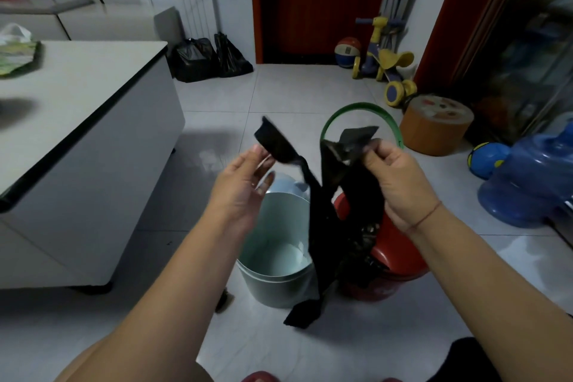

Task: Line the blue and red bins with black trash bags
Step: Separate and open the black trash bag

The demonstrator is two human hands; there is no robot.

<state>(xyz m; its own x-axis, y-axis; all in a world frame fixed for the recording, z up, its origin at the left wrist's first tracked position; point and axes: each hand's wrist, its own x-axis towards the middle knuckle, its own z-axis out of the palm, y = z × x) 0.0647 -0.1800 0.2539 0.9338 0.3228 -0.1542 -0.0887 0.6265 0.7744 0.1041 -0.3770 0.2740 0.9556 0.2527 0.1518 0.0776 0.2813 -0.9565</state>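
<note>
Black trash bag (321, 220) is hanging over the blue bin (269, 285) and the red bin (400, 260) on the near floor, with the left hand (242, 186) and the right hand (393, 183) each pinching one top strap.

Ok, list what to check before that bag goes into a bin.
1. Left hand pinches one handle of the bag: ok.
2. Right hand pinches the other handle: ok.
3. Bag mouth spread open: not ok, it hangs narrow.
4. Blue bin upright and empty: ok.
5. Red bin unlined: cannot tell, something dark shows inside behind the bag.
6. Bag over one bin: not ok, it seems to hang between both.
</note>
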